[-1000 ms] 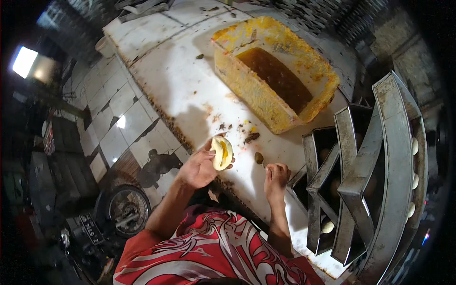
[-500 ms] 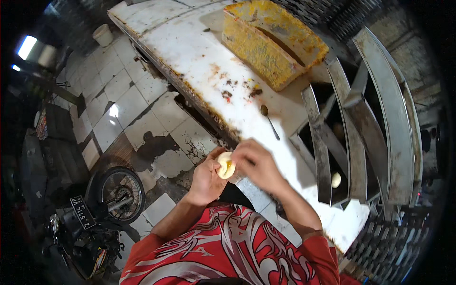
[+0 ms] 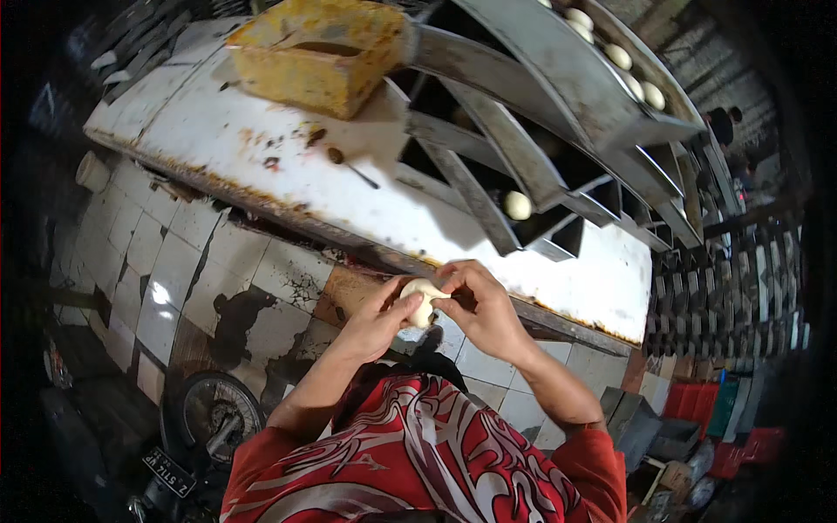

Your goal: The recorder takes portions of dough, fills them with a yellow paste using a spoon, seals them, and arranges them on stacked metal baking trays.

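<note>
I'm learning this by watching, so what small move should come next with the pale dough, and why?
Probably fold the pinched edge inward and press it down: the right hand holds a stretched flap of the dough between thumb and fingers, while the left hand supports the rest, so the piece seems steady enough.

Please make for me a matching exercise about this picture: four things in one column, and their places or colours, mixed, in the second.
Things:
1. dough piece
2. spoon
3. tub
4. motorbike wheel

Places or colours:
A. yellow, with stains
B. at the picture's lower left
C. held by left hand and right hand
D. lying on the white table

Right pairs: 1-C, 2-D, 3-A, 4-B
</note>
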{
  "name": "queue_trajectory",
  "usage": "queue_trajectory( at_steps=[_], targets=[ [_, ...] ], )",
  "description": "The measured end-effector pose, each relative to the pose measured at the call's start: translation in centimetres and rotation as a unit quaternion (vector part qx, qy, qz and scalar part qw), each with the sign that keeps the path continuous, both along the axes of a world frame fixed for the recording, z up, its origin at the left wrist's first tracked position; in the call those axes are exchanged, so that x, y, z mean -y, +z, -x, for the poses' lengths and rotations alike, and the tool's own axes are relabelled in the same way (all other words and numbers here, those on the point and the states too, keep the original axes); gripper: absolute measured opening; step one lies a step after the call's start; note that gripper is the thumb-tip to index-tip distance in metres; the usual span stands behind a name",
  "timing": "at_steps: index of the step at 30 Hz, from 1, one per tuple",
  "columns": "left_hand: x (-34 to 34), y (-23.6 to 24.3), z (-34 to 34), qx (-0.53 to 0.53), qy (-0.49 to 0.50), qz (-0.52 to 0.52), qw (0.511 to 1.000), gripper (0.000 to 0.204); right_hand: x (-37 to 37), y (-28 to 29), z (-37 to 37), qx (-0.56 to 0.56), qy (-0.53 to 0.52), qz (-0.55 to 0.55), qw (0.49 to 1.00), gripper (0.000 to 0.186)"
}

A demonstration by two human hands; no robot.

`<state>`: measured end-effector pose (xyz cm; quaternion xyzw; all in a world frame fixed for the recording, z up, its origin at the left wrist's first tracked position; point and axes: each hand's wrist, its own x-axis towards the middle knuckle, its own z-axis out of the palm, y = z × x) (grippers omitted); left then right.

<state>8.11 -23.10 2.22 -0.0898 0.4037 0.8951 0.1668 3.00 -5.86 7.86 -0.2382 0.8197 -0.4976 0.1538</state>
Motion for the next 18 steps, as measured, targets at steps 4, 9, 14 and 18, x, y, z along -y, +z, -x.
queue_trajectory(
  at_steps=[4, 9, 14, 18],
  targets=[
    [-10.0, 1.2, 3.6, 0.064, 0.019, -0.079, 0.995, 0.026, -6.9, -2.5, -3.7, -0.293, -0.068, -0.106, 0.948, 0.043],
    [-27.0, -1.5, 8.0, -0.093, 0.006, 0.062, 0.994, 0.028, -22.1, -7.7, -4.3, -0.285, -0.212, -0.182, 0.917, 0.019],
    [-41.2, -7.7, 16.3, -0.465, -0.141, 0.54, 0.687, 0.047, -39.2, -13.3, 5.5, -0.217, -0.462, -0.159, 0.845, 0.022],
    [-41.1, -7.2, 14.4, -0.483, -0.103, 0.583, 0.645, 0.062, -38.4, -14.8, 11.4, -0.104, -0.463, 0.026, 0.88, 0.035]
  ],
)
